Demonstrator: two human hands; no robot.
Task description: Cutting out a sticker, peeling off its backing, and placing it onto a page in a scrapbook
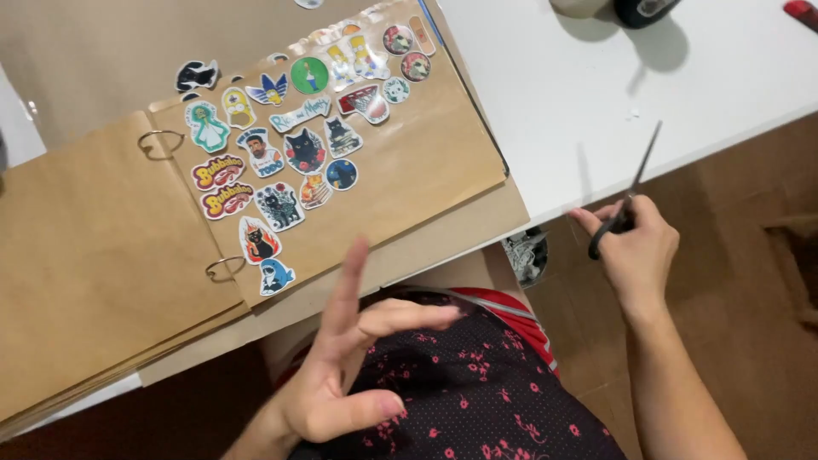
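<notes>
My right hand (637, 247) grips a pair of black-handled scissors (632, 189), blades closed and pointing up over the white table's edge. My left hand (349, 358) hovers over my lap with fingers spread and holds nothing. Just above it lies an open brown-paper ring album (409, 170). Its right page is covered with several colourful stickers (290, 145) of cats and cartoon figures. Two metal rings (160, 143) bind the pages.
The white table (579, 102) runs to the right of the album. A dark object and a pale round one (613, 8) sit at the top edge, a red thing (801, 12) at the far right corner. Below is a brown floor (750, 281) and my floral dark garment (477, 400).
</notes>
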